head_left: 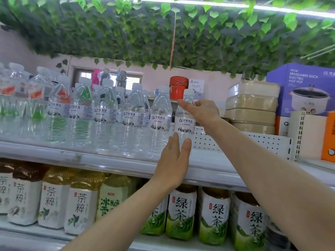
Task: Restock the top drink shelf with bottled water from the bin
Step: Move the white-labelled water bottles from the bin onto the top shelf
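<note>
Pinched at the shoulder by the right hand [201, 111], the water bottle [184, 124] is flanked below by the flat left hand [172, 163].

clear water bottle [184, 122], upright, top shelf [90, 156]

We're looking at the water bottle [184, 122]: clear, white cap, white label with blue lettering and a dark mountain print (the row of bottles [108, 113] beside it matches). Green leaves [163, 33] overhead, pink wall [155, 75] behind. We spot a red-orange stack [178, 87], a purple box [304, 84] picturing a white pot. Below, tea bottles [213, 214]: white labels, green characters, green leafy bases. White back panel [253, 144], dotted with dark holes.
</note>
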`<state>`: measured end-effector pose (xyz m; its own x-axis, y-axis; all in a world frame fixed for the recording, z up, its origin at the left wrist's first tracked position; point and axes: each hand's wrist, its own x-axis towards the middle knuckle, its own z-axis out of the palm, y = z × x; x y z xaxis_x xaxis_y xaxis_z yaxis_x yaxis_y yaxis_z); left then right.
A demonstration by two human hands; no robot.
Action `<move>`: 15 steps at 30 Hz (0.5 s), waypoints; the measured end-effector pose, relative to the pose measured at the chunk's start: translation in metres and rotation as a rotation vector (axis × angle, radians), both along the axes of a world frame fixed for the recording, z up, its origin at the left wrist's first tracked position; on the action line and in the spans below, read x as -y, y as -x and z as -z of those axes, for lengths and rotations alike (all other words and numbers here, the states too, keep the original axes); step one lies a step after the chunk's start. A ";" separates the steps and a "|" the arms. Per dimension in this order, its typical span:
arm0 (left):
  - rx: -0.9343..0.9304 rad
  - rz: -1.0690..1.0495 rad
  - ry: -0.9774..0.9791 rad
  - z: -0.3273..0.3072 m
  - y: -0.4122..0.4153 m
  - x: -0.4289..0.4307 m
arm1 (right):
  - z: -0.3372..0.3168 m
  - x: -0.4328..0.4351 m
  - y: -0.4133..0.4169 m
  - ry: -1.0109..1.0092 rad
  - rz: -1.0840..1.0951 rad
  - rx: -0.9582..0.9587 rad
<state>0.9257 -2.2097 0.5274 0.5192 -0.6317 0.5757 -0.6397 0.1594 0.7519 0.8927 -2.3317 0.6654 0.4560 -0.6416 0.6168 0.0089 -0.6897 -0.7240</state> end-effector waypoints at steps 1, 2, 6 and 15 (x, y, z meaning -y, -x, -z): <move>0.011 -0.005 -0.007 0.000 -0.001 0.000 | 0.000 -0.002 0.000 0.007 0.019 -0.004; 0.017 -0.009 -0.013 0.000 -0.001 0.000 | -0.001 -0.003 0.000 0.015 0.041 -0.010; 0.000 -0.005 -0.042 -0.002 -0.001 -0.003 | -0.003 -0.008 0.003 0.003 0.084 -0.034; -0.017 -0.017 -0.031 -0.010 -0.007 -0.054 | -0.004 -0.046 0.016 -0.024 0.181 -0.079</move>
